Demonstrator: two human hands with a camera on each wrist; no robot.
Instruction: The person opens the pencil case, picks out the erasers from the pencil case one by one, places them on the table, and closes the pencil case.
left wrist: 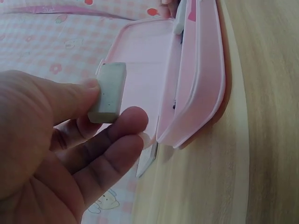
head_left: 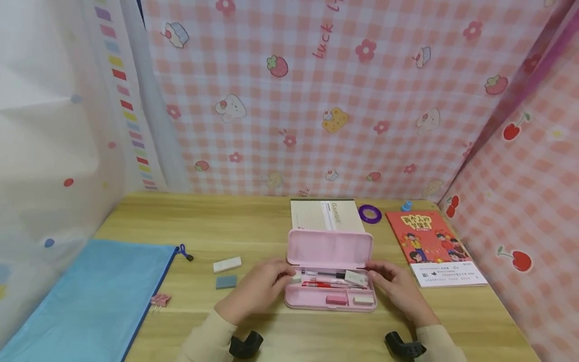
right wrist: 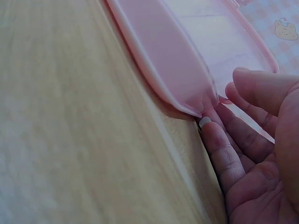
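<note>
A pink pencil case (head_left: 330, 249) lies with its lid swung up in front of me. My left hand (head_left: 264, 284) pinches a small whitish eraser (left wrist: 110, 93) between thumb and fingers, at the left end of the case. Against the case's right end, the fingertips of my right hand (head_left: 400, 289) rest, with the thumb apart in the right wrist view. Inside are a black pen (head_left: 330, 274), red pens (head_left: 314, 284), a pale eraser (head_left: 356, 278) lying over the pens, a pink eraser (head_left: 336, 300) and a white eraser (head_left: 363, 300) in front compartments.
Left of my left hand lie a white eraser (head_left: 227, 265) and a blue eraser (head_left: 225, 282). Farther left are a pink binder clip (head_left: 160, 300) and a blue zip pouch (head_left: 95, 296). Behind the case are a notebook (head_left: 307, 215) and purple tape (head_left: 370, 214); a red book (head_left: 420, 236) lies right.
</note>
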